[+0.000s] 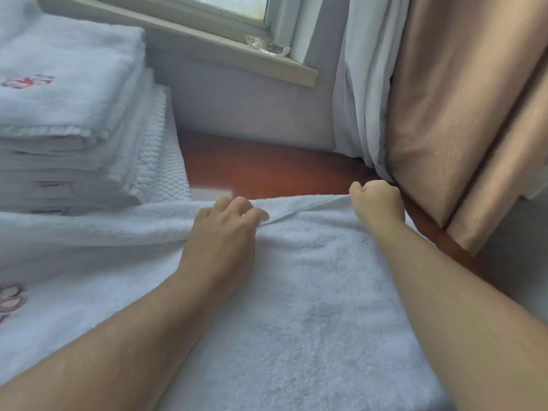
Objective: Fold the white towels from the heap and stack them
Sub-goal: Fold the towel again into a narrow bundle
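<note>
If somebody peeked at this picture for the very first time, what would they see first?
Two bare arms reach across the middle: the left hand and the right hand both grip a big white towel near its far edge, over a reddish table. Next comes the tall stack of folded towels at the upper left, its top one bearing a red mark. A tan curtain hangs at the right.

White terry-cloth towel (311,292), near: looped pile, matt, rough. Stack of folded white towels (59,93), far left: same pile, one lower layer waffle-woven. Reddish-brown tabletop (267,167): smooth, probably polished wood. Tan curtain (444,114), right: cloth, faint sheen. Clear dish (267,46), far: glossy glass.
</note>
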`<state>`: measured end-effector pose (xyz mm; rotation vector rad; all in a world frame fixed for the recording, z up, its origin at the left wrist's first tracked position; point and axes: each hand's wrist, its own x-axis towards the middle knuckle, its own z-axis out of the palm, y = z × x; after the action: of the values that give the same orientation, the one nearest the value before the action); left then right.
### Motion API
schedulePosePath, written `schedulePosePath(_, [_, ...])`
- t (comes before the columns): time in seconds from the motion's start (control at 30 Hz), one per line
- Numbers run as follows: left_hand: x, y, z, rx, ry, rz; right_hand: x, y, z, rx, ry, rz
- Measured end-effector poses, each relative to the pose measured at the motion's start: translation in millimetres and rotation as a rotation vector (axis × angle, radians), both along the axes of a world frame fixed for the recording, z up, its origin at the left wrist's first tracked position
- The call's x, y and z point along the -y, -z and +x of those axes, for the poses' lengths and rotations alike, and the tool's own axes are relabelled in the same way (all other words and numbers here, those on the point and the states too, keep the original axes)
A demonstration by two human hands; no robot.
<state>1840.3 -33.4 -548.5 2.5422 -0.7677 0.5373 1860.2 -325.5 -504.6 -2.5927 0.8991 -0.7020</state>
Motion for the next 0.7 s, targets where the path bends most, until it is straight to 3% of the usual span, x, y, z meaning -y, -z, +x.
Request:
schedulePosePath(0.13, [-0.1, 2.7, 0.8, -0.021, -0.021, -0.039, 12.8, 7.2, 33.4, -0.127, 0.172, 0.166])
schedulePosePath(0.2, [0.1, 5.7, 2.8, -0.09, -0.064, -0.058, 12.8, 20.7, 41.0, -0.167, 0.212, 0.118])
schedulePosePath(0.3, [1.9, 6.8, 7.2, -0.157, -0.155, -0.067, 10.2, 36.7, 40.8, -0.127, 0.209, -0.041])
schedulePosePath(0.53, [-2.0, -0.2, 16.3, -0.045, -0.301, 0.066, 21.8, 37.0, 41.5, 0.004, 0.147, 0.036])
schedulePosePath(0.7, [-2.7, -2.8, 17.2, -0.009, -0.301, 0.019, 19.7, 38.7, 40.1, 0.072, 0.12, 0.027])
